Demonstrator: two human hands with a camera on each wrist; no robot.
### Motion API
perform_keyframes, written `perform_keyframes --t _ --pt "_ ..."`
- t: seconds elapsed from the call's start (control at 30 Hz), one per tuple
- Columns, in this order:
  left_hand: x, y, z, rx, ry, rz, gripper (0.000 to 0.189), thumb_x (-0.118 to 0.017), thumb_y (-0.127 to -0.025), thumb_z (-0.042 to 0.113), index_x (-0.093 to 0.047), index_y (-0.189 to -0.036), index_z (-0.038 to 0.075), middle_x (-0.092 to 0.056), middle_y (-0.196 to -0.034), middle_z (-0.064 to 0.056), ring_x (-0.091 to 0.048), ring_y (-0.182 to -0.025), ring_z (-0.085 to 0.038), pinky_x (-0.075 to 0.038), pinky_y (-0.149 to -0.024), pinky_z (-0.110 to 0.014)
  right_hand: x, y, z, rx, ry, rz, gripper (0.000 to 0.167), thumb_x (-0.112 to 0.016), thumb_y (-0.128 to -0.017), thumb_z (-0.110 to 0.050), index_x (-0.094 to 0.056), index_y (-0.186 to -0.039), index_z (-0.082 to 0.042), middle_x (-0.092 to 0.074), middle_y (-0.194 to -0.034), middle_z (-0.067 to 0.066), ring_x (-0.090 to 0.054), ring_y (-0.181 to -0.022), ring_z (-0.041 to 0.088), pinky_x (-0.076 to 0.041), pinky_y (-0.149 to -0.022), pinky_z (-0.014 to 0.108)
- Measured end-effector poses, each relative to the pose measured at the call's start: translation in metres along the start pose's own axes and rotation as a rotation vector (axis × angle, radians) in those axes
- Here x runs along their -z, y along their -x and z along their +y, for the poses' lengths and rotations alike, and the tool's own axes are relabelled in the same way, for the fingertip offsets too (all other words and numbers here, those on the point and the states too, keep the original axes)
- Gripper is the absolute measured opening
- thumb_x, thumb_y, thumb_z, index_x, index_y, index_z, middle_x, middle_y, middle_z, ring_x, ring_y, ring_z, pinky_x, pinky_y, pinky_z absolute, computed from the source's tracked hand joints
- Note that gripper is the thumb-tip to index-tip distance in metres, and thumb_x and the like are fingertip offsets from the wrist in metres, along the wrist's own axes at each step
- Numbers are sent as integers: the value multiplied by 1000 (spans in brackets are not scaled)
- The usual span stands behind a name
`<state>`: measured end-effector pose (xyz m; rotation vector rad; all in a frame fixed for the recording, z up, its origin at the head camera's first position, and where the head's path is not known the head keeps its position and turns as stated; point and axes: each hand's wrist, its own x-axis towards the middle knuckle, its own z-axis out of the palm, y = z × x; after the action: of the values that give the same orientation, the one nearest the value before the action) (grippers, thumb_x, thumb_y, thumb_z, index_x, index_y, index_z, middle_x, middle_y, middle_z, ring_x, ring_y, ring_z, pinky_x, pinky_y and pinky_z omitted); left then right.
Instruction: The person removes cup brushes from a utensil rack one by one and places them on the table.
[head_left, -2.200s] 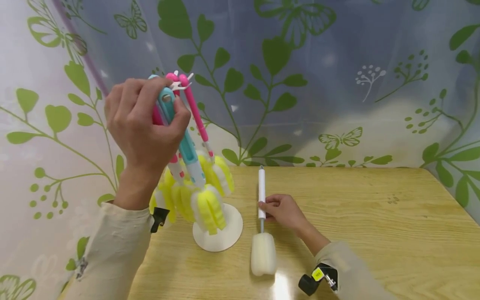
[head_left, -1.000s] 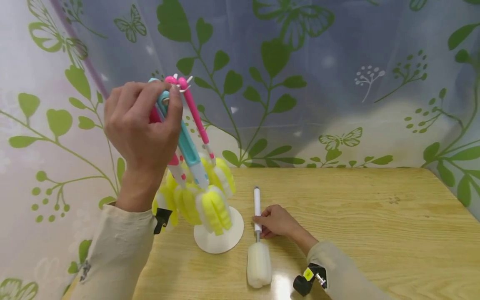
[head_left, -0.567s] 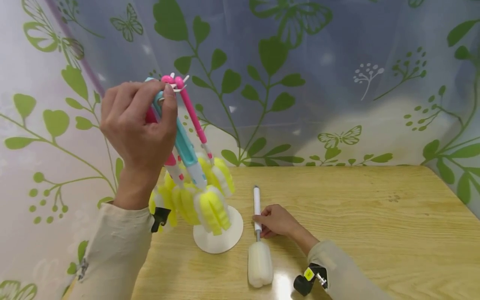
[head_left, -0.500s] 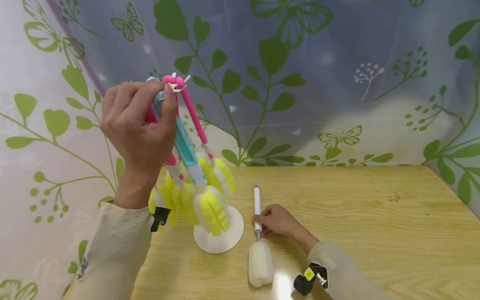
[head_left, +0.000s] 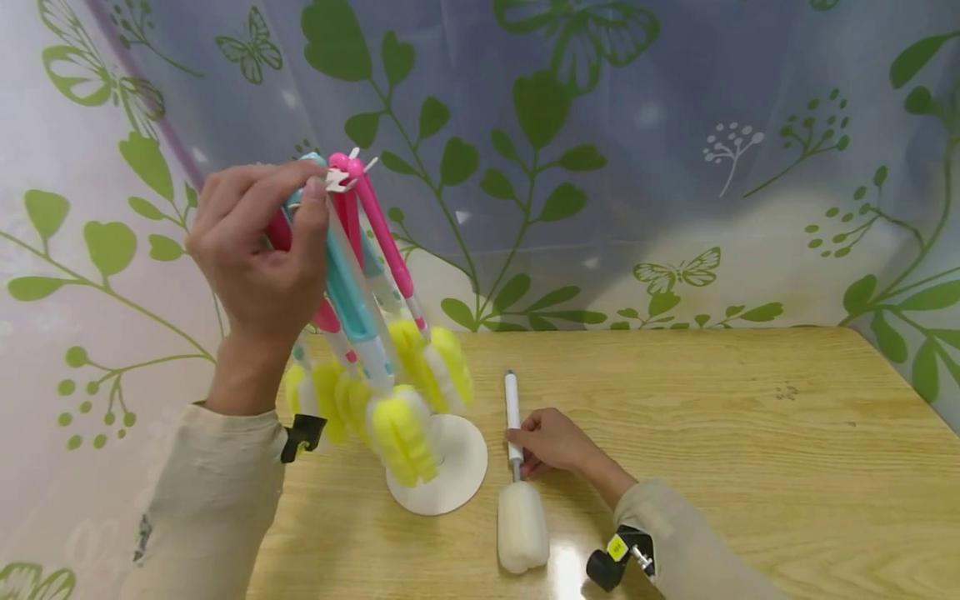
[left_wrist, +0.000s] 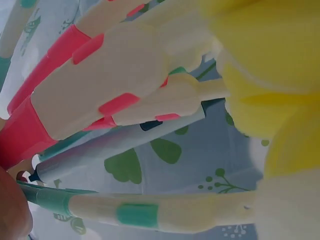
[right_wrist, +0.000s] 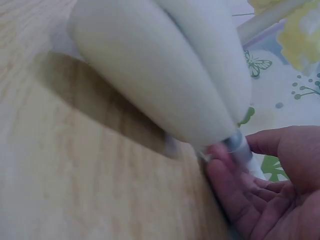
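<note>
My left hand (head_left: 258,250) is raised at the top of a hanging stand and grips the handle end of a turquoise cup brush (head_left: 352,300), whose yellow-and-white sponge (head_left: 405,437) points down. Pink-handled brushes (head_left: 382,221) hang beside it from white hooks (head_left: 341,179). My fingers partly cover the hooks, so whether the turquoise brush is on one cannot be told. Low at the table, my right hand (head_left: 555,442) pinches the white handle (head_left: 513,417) of a cup brush with a cream sponge (head_left: 522,529). That sponge (right_wrist: 165,65) fills much of the right wrist view.
The stand's round white base (head_left: 465,475) sits on the wooden table (head_left: 712,442), left of the cream sponge brush. Several yellow sponges (head_left: 330,396) hang close together above and behind it. A leaf-patterned curtain (head_left: 562,167) rises behind the table.
My left hand has shifted slightly left, and the turquoise brush has swung left with it. The hooks and hanging brushes have turned a little. Earlier, my right hand drew the white-handled brush nearer; it now stays put.
</note>
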<state>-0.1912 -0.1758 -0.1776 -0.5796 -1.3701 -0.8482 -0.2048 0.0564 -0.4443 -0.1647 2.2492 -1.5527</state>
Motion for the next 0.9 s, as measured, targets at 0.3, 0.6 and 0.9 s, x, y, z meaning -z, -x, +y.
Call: perform_keyframes --t 0.3,0.6,0.9 --pt "7 -3 -10 58 152 -68 31 -57 -80 23 -74 -80 -3 -67 -77 -16 -52 -71 -16 -34 -64 -20 -2 3 -2 15 5 -2 23 -60 -92 -20 -55 -93 2 -62 -68 11 -64 -53 17 -54 -52 32" --pt "14 -9 -5 79 104 -150 30 -55 -79 20 -73 -81 -4 -67 -76 -17 -52 -69 -13 -38 -68 -22 -2 3 -3 2 21 -2 24 -59 -93 -22 -55 -94 1 -62 -70 11 -64 -54 17 -54 -53 32" --pt "28 -18 12 -28 -375 -391 37 -44 -88 23 -74 -93 3 -65 -77 -12 -43 -51 -21 -25 -49 -31 9 8 -12 22 200 1 26 -56 -94 -26 -59 -93 -1 -64 -69 8 -65 -58 19 -53 -55 32"
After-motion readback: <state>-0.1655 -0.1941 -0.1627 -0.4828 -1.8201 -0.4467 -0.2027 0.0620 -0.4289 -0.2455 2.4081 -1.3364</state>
